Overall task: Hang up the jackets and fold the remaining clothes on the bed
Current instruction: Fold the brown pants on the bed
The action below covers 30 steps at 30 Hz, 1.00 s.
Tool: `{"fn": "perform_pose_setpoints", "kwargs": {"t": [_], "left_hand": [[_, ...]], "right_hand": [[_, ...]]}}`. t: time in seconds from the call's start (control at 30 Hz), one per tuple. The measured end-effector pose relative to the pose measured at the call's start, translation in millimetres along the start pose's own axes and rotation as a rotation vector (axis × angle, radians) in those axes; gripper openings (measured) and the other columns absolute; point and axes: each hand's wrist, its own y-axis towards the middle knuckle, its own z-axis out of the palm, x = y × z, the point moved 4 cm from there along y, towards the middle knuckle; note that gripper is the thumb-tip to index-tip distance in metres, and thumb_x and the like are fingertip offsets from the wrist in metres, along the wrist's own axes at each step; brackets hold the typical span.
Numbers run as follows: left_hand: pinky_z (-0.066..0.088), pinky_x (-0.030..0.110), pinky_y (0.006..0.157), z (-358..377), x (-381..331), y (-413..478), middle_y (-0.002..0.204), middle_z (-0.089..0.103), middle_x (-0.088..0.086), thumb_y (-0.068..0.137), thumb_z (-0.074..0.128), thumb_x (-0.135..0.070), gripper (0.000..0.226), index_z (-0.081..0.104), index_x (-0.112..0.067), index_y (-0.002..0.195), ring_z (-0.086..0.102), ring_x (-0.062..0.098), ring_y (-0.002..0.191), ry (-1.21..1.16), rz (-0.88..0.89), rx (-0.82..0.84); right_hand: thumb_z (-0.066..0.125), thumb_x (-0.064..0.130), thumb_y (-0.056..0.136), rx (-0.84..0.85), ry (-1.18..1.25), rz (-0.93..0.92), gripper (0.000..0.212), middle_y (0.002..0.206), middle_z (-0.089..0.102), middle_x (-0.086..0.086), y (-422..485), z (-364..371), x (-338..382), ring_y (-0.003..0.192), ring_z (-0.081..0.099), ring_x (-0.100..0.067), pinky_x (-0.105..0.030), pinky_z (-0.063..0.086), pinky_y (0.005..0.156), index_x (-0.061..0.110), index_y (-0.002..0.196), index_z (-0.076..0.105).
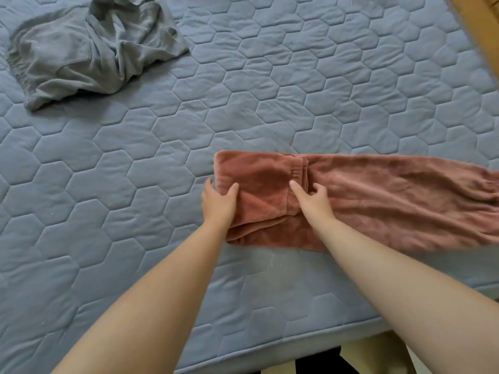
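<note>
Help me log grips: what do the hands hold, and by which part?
The left hand grips the rust-coloured trousers at their folded left end; the right hand rests on the folded-over cuff, grip unclear.
</note>
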Motion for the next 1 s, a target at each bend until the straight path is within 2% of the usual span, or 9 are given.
{"fn": "perform_pose_setpoints", "kwargs": {"t": [0.1, 0.2, 0.3, 0.47, 0.57, 0.67, 0.8, 0.9, 1.0], "left_hand": [[0.041, 0.028, 0.09, 6.9, 7.9, 7.5, 0.118, 0.058, 0.003, 0.086, 0.066, -0.034, 0.053, 0.045, -0.011, 0.129, 0.056, 0.019, 0.107, -0.061, -0.029, 0.128], [0.046, 0.028, 0.084, -0.9, 12.9, 11.4, 0.11, 0.062, 0.003, 0.087, 0.066, -0.035, 0.044, 0.051, -0.01, 0.121, 0.06, 0.018, 0.101, -0.182, -0.052, 0.157], [0.045, 0.029, 0.08, -12.9, 20.5, 13.0, 0.108, 0.063, 0.006, 0.091, 0.061, -0.039, 0.035, 0.055, -0.011, 0.112, 0.061, 0.02, 0.098, -0.193, -0.089, 0.132], [0.042, 0.027, 0.085, -6.8, 16.1, 5.4, 0.111, 0.057, -0.001, 0.086, 0.067, -0.039, 0.048, 0.049, -0.015, 0.124, 0.055, 0.016, 0.102, -0.056, -0.053, 0.218], [0.039, 0.026, 0.083, 4.0, 10.7, 1.5, 0.107, 0.054, -0.005, 0.085, 0.069, -0.038, 0.051, 0.047, -0.016, 0.124, 0.053, 0.014, 0.098, -0.008, -0.029, 0.237], [0.042, 0.025, 0.078, 3.4, 11.6, 2.9, 0.106, 0.058, -0.003, 0.085, 0.068, -0.04, 0.047, 0.049, -0.016, 0.121, 0.056, 0.013, 0.092, -0.101, -0.068, 0.2], [0.055, 0.036, 0.08, -3.1, 25.5, 4.3, 0.112, 0.063, 0.0, 0.075, 0.073, -0.051, 0.062, 0.049, -0.019, 0.123, 0.063, 0.017, 0.098, -0.251, -0.204, 0.278], [0.053, 0.041, 0.092, -0.1, 24.4, -0.8, 0.119, 0.063, 0.0, 0.06, 0.079, -0.05, 0.08, 0.049, -0.02, 0.128, 0.063, 0.019, 0.105, -0.224, -0.22, 0.371], [0.053, 0.033, 0.085, 6.5, 9.4, -8.2, 0.105, 0.067, 0.002, 0.077, 0.074, -0.033, 0.046, 0.057, -0.017, 0.116, 0.064, 0.019, 0.099, -0.141, -0.164, 0.31]], "right_hand": [[0.081, 0.04, 0.07, -0.004, 0.086, 0.169, 0.095, 0.138, 0.048, -0.01, 9.1, 17.3, 7.8, 0.123, 0.051, -0.028, -0.035, 0.041, 0.105, 0.005, 0.143, 0.031], [0.078, 0.021, 0.073, 0.082, 0.069, 0.14, 0.049, 0.112, 0.066, -0.015, 2.0, 33.5, 13.0, 0.099, 0.065, -0.03, -0.039, 0.053, 0.09, 0.0, 0.113, 0.061], [0.076, 0.012, 0.075, 0.33, 0.148, 0.069, 0.02, 0.096, 0.07, -0.014, -19.3, 47.1, 13.8, 0.092, 0.068, -0.031, -0.046, 0.054, 0.089, 0.008, 0.092, 0.067], [0.076, 0.02, 0.078, 0.168, -0.021, 0.01, 0.034, 0.104, 0.068, -0.01, -3.0, 7.2, -4.1, 0.092, 0.066, -0.025, -0.04, 0.055, 0.084, 0.006, 0.106, 0.062], [0.072, 0.022, 0.084, 0.243, -0.068, 0.103, 0.035, 0.105, 0.064, -0.011, -2.1, 2.0, -16.9, 0.091, 0.064, -0.027, -0.042, 0.056, 0.076, 0.007, 0.111, 0.057], [0.073, 0.015, 0.082, 0.265, 0.06, 0.048, 0.039, 0.11, 0.067, -0.011, -2.7, 12.6, -7.9, 0.099, 0.065, -0.027, -0.046, 0.052, 0.092, 0.005, 0.117, 0.059], [0.074, 0.023, 0.082, 0.309, 0.281, 0.261, 0.044, 0.107, 0.065, -0.011, 0.3, 19.2, -16.0, 0.095, 0.064, -0.028, -0.048, 0.054, 0.087, 0.005, 0.119, 0.056], [0.079, 0.04, 0.072, -0.053, -0.368, -0.004, 0.07, 0.125, 0.055, -0.011, 6.2, -6.2, -20.9, 0.115, 0.054, -0.029, -0.039, 0.045, 0.097, 0.008, 0.126, 0.048], [0.069, 0.021, 0.081, -0.118, -0.493, -0.5, 0.056, 0.127, 0.049, -0.009, -10.8, -12.9, -7.4, 0.12, 0.047, -0.026, -0.038, 0.039, 0.102, 0.013, 0.131, 0.048]]}}
